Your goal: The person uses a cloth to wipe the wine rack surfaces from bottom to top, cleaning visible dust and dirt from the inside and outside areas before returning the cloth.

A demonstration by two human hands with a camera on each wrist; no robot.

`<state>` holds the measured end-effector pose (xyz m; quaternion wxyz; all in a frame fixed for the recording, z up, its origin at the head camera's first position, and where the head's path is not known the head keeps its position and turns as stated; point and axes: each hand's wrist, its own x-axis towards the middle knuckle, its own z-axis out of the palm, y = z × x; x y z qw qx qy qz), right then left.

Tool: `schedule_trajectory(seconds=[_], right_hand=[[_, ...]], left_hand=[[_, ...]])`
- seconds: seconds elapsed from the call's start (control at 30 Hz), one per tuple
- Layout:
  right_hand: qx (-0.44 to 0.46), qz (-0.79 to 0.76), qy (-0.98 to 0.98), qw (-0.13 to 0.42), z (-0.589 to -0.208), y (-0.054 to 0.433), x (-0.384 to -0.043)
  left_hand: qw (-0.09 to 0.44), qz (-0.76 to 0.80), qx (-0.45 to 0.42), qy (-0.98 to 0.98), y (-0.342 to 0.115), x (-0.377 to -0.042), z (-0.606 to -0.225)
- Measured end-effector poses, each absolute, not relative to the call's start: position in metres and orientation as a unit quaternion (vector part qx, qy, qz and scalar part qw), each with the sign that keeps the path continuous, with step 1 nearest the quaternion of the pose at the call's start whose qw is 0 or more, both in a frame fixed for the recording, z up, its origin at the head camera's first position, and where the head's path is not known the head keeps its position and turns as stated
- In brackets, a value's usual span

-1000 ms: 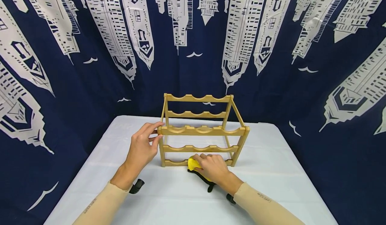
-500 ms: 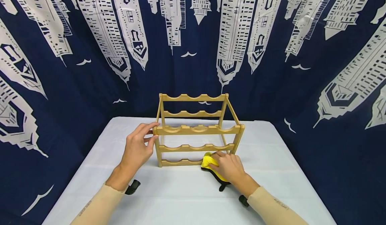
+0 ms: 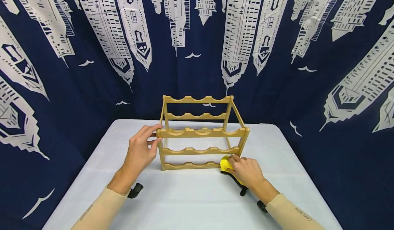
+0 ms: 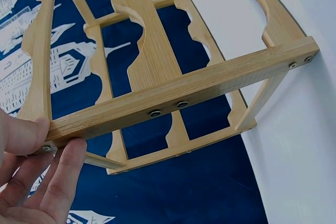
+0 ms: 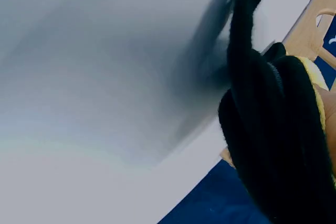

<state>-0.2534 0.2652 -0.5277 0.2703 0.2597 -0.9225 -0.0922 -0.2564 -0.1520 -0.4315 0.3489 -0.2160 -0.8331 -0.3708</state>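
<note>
A wooden bottle rack point(image 3: 203, 133) with scalloped rails stands on the table in the head view. My left hand point(image 3: 142, 148) pinches the rack's near left upper corner, thumb on one side and fingers on the other; the left wrist view shows the thumb point(image 4: 26, 135) on the end of the post point(image 4: 184, 93). At the rack's lower right front, my right hand point(image 3: 247, 173) grips a yellow cloth with black edging point(image 3: 226, 164) against the bottom rail point(image 3: 192, 166). The cloth's black side and loop point(image 5: 273, 129) fill much of the right wrist view, hiding most of the fingers.
The rack stands on a white-covered table point(image 3: 191, 202). Behind and beside it hangs a dark blue curtain point(image 3: 191, 76) printed with white buildings. Black wrist-worn pieces point(image 3: 135, 190) show beneath both forearms.
My right hand has slid rightward with the yellow cloth along the bottom rail, from near its middle to its right end. The left hand keeps its hold; the head view has shifted slightly.
</note>
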Motion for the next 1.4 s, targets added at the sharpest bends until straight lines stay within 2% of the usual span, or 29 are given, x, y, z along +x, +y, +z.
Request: schedule_trajectory(seconds=[0.33, 0.63, 0.8, 1.07, 1.4], right_hand=[[0.229, -0.040, -0.938, 0.256, -0.521, 0.274, -0.244], [0.325, 0.032, -0.874, 0.361, -0.517, 0.276, -0.248], [0.388, 0.070, -0.830, 0.394, -0.511, 0.265, -0.249], [0.439, 0.141, -0.792, 0.401, -0.492, 0.223, -0.250], [0.437, 0.229, -0.758, 0.427, -0.477, 0.133, -0.268]], left_hand=[[0.321, -0.380, -0.238, -0.834, -0.145, -0.260, -0.423], [0.342, -0.375, -0.250, -0.824, -0.147, -0.263, -0.417], [0.345, -0.374, -0.248, -0.825, -0.149, -0.265, -0.416], [0.345, -0.365, -0.254, -0.827, -0.154, -0.267, -0.419], [0.352, -0.372, -0.285, -0.810, -0.165, -0.267, -0.420]])
